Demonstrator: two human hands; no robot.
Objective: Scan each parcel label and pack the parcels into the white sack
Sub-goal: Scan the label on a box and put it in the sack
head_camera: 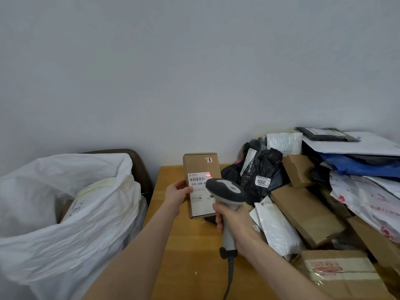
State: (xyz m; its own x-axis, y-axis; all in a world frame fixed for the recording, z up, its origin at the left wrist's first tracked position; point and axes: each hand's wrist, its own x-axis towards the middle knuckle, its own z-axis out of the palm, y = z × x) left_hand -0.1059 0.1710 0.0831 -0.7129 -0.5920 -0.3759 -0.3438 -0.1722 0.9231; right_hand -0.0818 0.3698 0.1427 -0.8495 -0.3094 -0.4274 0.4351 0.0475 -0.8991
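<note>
Head view, the only one. The left hand [176, 196] grips a small cardboard parcel [200, 165] by its left long edge, thumb on the front face and fingers hidden behind. The parcel is held upright above the far part of the desk [190, 256], its long axis running roughly vertical and its face turned toward us. The white label [198, 180] sits mid-face, with the barcode near its top. The right hand [234, 221] is wrapped around the handle of a corded grey scanner [225, 188], whose head is just in front of the parcel's lower right and covers part of the label. A red scan spot [208, 175] falls at the right end of the barcode, and a second red glint shows on a small sticker higher up. We judge the scan to be in progress; we cannot tell whether it has registered. The white sack [65, 224] stands open off the desk's left edge, with at least one pale parcel [93, 195] already inside. The unscanned pile of parcels [307, 211] crowds the desk's right side. Relation that matters: the sack mouth lies left of the held parcel and lower, on the same side as the gripping left hand. That hand is the nearer one, and the scanner hand stays clear of the path. We expect the parcel to need tipping from upright to drop in.
</note>
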